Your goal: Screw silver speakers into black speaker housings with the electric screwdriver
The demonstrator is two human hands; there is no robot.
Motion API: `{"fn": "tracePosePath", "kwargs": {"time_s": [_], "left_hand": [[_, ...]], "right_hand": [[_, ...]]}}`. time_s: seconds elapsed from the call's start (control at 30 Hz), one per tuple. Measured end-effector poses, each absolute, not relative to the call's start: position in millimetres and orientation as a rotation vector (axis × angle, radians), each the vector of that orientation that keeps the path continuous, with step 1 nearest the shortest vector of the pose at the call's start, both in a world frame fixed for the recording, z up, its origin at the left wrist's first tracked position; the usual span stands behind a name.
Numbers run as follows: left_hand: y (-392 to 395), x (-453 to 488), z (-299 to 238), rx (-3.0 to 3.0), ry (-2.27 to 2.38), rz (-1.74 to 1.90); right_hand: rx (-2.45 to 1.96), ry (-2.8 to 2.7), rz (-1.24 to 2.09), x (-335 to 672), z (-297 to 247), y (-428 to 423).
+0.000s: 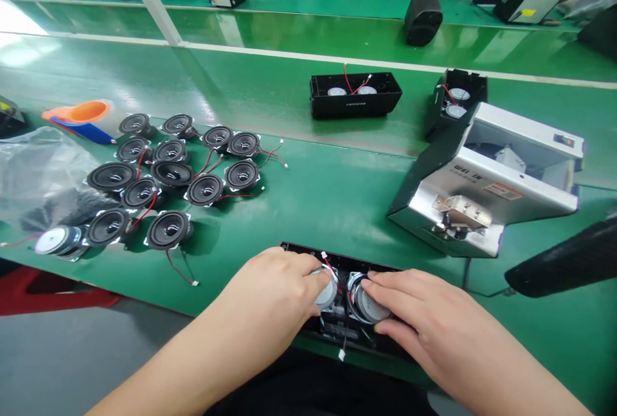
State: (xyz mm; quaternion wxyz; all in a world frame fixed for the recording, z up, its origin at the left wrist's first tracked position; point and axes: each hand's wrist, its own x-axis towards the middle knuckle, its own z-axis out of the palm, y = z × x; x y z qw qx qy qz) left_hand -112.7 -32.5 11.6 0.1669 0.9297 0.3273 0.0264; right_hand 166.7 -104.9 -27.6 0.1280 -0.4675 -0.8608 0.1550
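A long black speaker housing lies at the near edge of the green bench, with two round speaker drivers in it, magnets facing up. My left hand has its fingers curled around the left driver. On the right driver rest the fingers and thumb of my right hand, gripping its edge. Red and black leads with white plugs stick out between the two drivers. The ends of the housing are partly hidden under my hands.
Several loose speaker drivers with leads stand at left beside a plastic bag and an orange-and-blue object. A silver machine stands at right, near a black cylindrical tool. Farther back are two more housings.
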Motion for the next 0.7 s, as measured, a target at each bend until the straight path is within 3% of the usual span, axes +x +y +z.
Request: {"fn": "tracePosePath", "kwargs": {"time_s": [0.57, 0.7], "left_hand": [[-36, -115, 11, 2.610, 0.966, 0.036], [-36, -126, 11, 2.652, 0.981, 0.215]], "right_hand": [[-1.331, -2.509, 0.359, 154, -15, -96], [-1.304, -2.432, 0.297, 163, 0, -108]]}}
